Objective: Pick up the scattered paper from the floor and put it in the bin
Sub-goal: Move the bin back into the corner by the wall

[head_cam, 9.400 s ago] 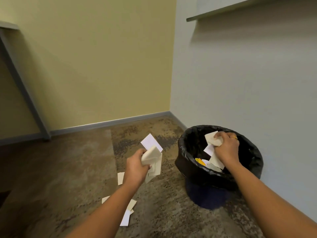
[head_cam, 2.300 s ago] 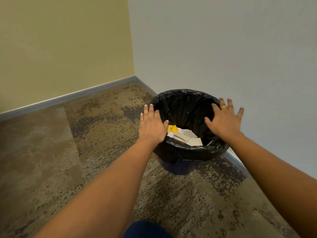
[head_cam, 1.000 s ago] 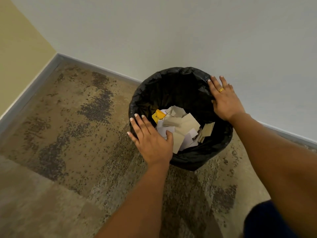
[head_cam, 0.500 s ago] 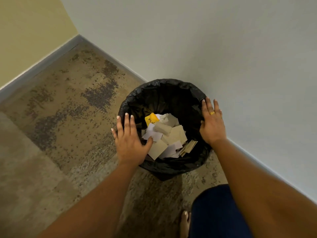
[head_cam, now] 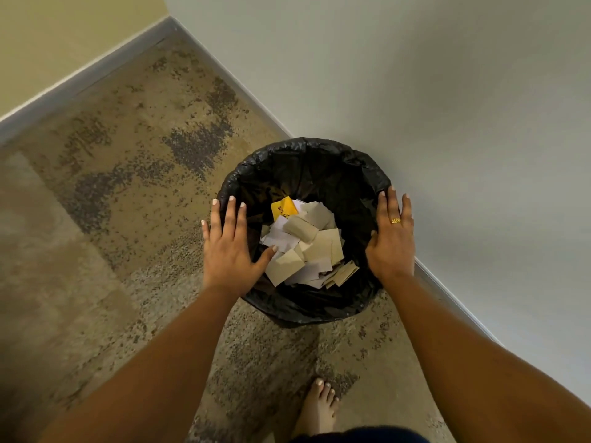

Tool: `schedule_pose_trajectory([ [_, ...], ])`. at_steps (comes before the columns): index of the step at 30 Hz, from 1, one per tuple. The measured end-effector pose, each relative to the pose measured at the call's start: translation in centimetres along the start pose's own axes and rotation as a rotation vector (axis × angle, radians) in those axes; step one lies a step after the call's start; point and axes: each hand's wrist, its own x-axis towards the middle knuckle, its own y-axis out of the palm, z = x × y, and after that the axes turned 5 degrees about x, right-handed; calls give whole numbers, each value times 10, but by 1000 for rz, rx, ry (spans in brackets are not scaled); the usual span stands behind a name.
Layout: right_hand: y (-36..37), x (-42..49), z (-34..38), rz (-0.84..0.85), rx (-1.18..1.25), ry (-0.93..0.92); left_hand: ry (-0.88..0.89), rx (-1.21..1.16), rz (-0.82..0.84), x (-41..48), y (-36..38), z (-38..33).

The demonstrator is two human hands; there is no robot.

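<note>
The round bin [head_cam: 303, 161], lined with a black bag, stands on the floor against the grey wall. Inside it lies a heap of paper pieces [head_cam: 315, 247], beige and white, with one yellow note [head_cam: 284, 207] at the far side. My left hand [head_cam: 228, 247] rests flat on the bin's left rim, fingers spread, thumb over the opening. My right hand [head_cam: 391, 241], wearing a gold ring, lies flat on the right rim. Neither hand holds paper. No loose paper shows on the floor in view.
The mottled brown carpet [head_cam: 121, 193] stretches left of the bin. The grey wall [head_cam: 447, 107] with its skirting runs close behind and to the right; a yellow wall [head_cam: 57, 36] meets it at the far corner. My bare foot [head_cam: 319, 407] stands just in front of the bin.
Both hands dropped their paper into the bin and now lie flat on its rim. The view has tilted down over the bin; my foot shows more fully.
</note>
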Motion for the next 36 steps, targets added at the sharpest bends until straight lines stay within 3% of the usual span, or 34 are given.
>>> schedule_pose_trajectory([
  [11,-4,-2,11,62,-19,104,-88,45,6,0,0,-3],
  [18,-5,-3,13,105,-64,112,-195,-48,-11,1,2,-8],
  [24,-8,-5,25,95,-140,166,-265,-175,121,7,-21,-6],
  [29,-11,-10,48,108,-130,208,-199,-205,203,14,-35,20],
  [36,-5,11,147,185,-152,205,-212,-129,359,47,-85,108],
])
